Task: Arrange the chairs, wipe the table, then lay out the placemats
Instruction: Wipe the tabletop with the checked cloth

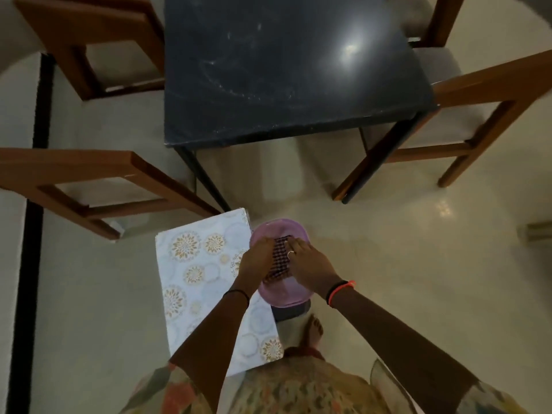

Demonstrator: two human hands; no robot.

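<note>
Dark tabletop point(268, 70), checked maroon cloth point(279, 261) over pink basin point(286, 298) — left hand point(257, 259), right hand point(310, 265), grips clasping it

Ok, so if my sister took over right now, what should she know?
Hands: the left hand and the right hand both grip the checked cloth over the pink basin, low in front of the table.
Things: the patterned placemat lies flat just left of the basin, not on the table.
Done, it seems: wooden chairs stand along both sides of the table.
Left: the dark tabletop shows smears, so wipe it, then lay out the placemats.
</note>
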